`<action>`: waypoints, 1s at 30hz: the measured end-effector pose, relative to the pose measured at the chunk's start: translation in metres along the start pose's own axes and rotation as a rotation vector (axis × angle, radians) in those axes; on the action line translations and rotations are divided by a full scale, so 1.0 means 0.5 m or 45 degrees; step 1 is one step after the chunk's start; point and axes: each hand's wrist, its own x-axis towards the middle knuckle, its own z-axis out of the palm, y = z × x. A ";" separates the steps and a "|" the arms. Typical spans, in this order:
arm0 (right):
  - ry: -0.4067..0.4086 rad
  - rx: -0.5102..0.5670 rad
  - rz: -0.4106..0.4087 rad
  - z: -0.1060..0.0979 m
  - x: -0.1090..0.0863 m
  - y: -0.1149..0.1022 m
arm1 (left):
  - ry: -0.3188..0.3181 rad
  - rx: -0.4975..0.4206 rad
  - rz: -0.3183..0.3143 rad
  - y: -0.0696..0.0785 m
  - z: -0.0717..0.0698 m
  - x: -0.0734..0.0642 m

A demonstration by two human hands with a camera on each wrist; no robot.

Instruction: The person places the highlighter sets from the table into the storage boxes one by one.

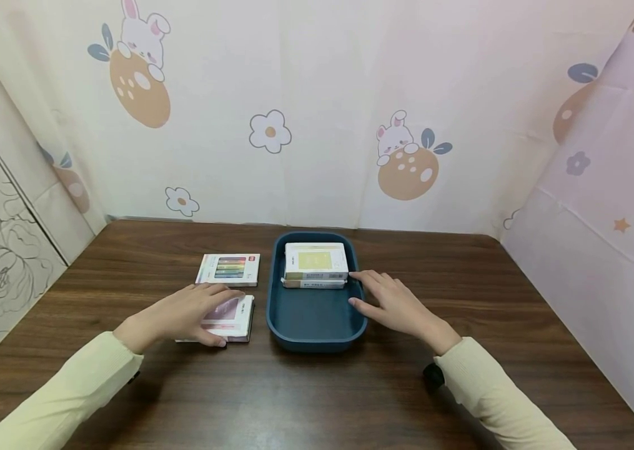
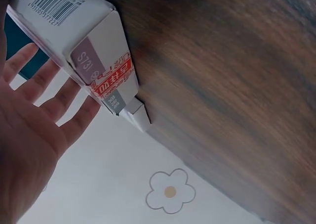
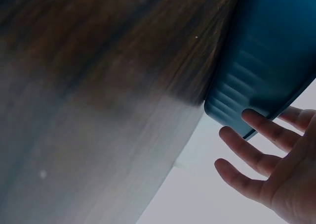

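My left hand (image 1: pixel 187 315) is over a white box with a pink panel (image 1: pixel 227 314), its fingers spread across the top and its thumb at the near edge. In the left wrist view those fingers (image 2: pixel 79 120) look straight beside the box's end, which carries a barcode. At the right rim of a dark blue plastic bin (image 1: pixel 317 319) is my right hand (image 1: pixel 392 305), fingers extended and loosely spread. Inside the bin's far half lies a white box with a yellow-green panel (image 1: pixel 315 260), stacked on another white box (image 1: pixel 313 284).
A flat white box with coloured stripes (image 1: pixel 230 270) lies behind the pink-panel box, left of the bin. All stand on a dark wood table (image 1: pixel 463 269). A patterned curtain (image 1: pixel 328 125) hangs along its back edge.
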 end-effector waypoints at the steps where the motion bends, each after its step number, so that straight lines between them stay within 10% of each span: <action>1: -0.002 0.002 0.006 0.000 0.000 0.000 | 0.000 0.001 0.000 0.000 0.000 0.001; 30: -0.001 0.001 -0.001 0.004 0.000 0.004 | -0.016 0.146 -0.045 0.009 -0.066 0.023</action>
